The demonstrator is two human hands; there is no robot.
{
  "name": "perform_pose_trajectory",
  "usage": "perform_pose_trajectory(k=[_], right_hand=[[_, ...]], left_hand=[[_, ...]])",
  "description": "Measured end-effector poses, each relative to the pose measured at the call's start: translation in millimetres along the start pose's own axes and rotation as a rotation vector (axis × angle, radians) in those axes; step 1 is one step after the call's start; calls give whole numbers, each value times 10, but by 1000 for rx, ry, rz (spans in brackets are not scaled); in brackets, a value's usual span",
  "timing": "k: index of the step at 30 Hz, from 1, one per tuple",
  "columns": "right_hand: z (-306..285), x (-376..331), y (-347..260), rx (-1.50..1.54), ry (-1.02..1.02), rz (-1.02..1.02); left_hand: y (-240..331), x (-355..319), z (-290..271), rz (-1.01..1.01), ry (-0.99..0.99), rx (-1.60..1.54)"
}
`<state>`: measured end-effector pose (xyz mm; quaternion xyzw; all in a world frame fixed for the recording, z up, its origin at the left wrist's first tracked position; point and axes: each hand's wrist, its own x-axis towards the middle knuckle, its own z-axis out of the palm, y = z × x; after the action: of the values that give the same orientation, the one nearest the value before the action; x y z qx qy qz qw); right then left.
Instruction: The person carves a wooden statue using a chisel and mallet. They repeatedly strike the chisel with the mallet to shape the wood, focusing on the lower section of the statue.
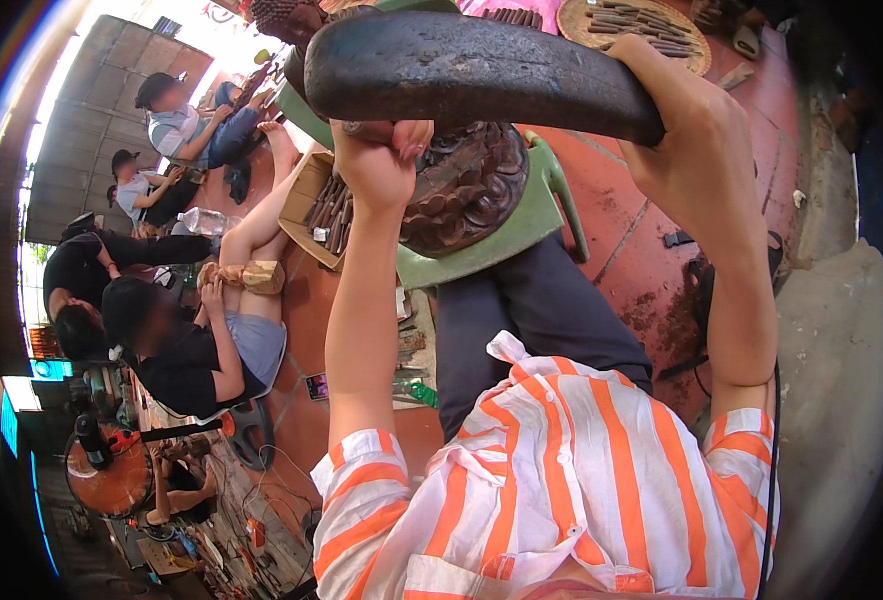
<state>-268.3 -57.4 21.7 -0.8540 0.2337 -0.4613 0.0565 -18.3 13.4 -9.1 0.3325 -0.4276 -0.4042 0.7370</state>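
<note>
A dark, worn wooden mallet (462,75), thick and curved, spans the top of the view close to me. My right hand (697,130) is closed round its narrower right end. My left hand (377,170) makes a fist below the mallet's broad end. The brown rounded butt of a chisel handle (367,130) shows at the top of that fist; its blade is hidden. Beside my left hand a dark brown carved wooden piece (472,190), with rounded relief, rests on a green plastic chair (552,205). The mallet covers part of the carving.
Left of the chair stands a cardboard box (297,215) of several wooden-handled chisels. A round woven tray (697,50) at the top holds more. At left, a seated person (187,335) holds a pale wood block (262,277), and other people sit beyond. A cable (775,440) hangs by my right arm.
</note>
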Motion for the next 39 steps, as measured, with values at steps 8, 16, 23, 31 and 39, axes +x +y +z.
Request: perform_pose_trajectory(k=[8,16,23,31,39], right_hand=[[-6,6,-50,16,-11,-34],[162,159,-157,29,35,-82],[195,188,-86,-147,-5,-123],[160,203,-140,-209,-106,-119],[160,237,-103,-187,-7,-91]], left_hand=[[-83,-71,-175,147,-244,12],[-118,80,-155,167,-224,112],[-101,73,-31,106,-171,146],[-131,10,-103,127,-63,163],[-44,318,-4,59,141,56]])
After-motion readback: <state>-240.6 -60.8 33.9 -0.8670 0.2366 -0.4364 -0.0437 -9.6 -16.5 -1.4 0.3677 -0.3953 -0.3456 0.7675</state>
